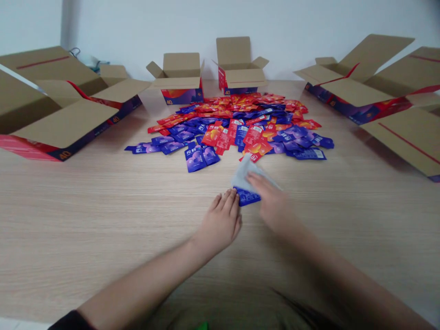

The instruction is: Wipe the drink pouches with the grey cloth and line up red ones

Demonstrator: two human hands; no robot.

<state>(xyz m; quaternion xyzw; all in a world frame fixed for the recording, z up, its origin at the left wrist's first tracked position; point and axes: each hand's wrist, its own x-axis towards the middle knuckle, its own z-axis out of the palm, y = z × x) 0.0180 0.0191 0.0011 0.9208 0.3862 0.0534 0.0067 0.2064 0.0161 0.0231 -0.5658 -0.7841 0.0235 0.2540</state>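
A blue pouch (248, 198) lies on the table in front of me, its printed text facing up. My left hand (222, 217) rests at the pouch's left edge, fingers stretched out and pressing down on it. Over the far part of the same pouch is a pale white cloth (244, 175), partly covering it. My right hand (273, 199), smeared by motion, has its fingers closed on this cloth. Just beyond lies a broad heap of red pouches (255, 134) and blue pouches (196, 157), overlapping one another.
Open cardboard boxes stand around the heap: a left box (65, 128), two back boxes (182, 85) (242, 78), and several at the right, including a near right box (405, 137). Their flaps spread over the wooden table (103, 206). A white wall (292, 27) rises behind.
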